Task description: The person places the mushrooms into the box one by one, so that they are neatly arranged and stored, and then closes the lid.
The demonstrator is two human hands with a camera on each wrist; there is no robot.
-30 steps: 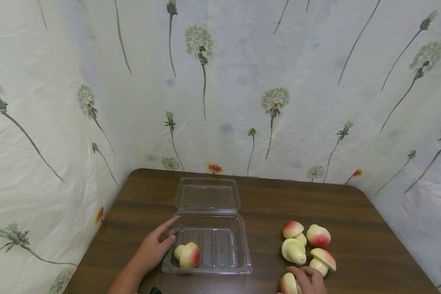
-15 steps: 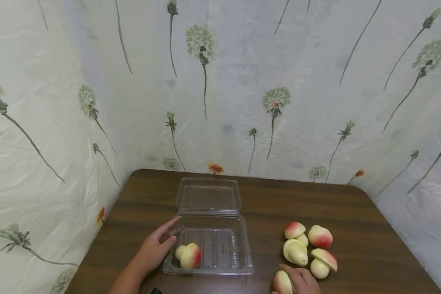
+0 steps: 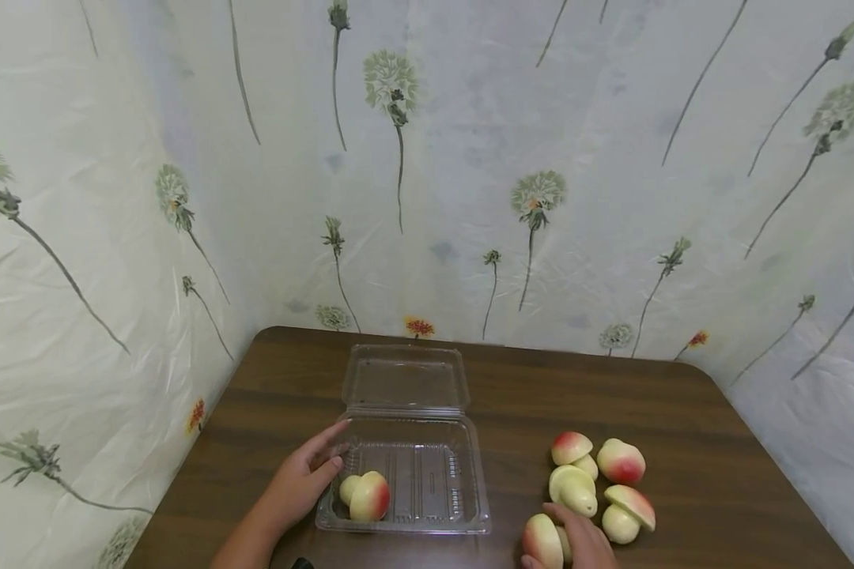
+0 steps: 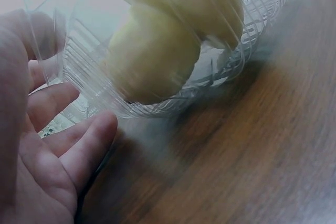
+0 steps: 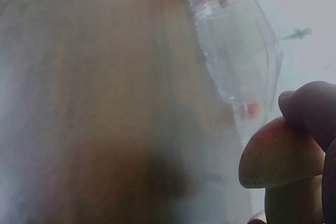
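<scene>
a brown wooden table (image 3: 512,395) with rounded far corners carries everything here. four toy mushrooms sit in a tight cluster toward the table's right side: a red-capped mushroom (image 3: 570,448) at the cluster's far left, a round pink-and-cream mushroom (image 3: 621,461) just beside it on the right, a pale yellow-green mushroom (image 3: 572,487) in front of the red-capped one, and a tilted mushroom (image 3: 628,511) with a red-edged cap at the near right. behind the table and along both of its sides hangs a white plastic sheet (image 3: 470,158) printed with grey-green dandelions and small red flowers, creased and meeting the table's edges.
</scene>
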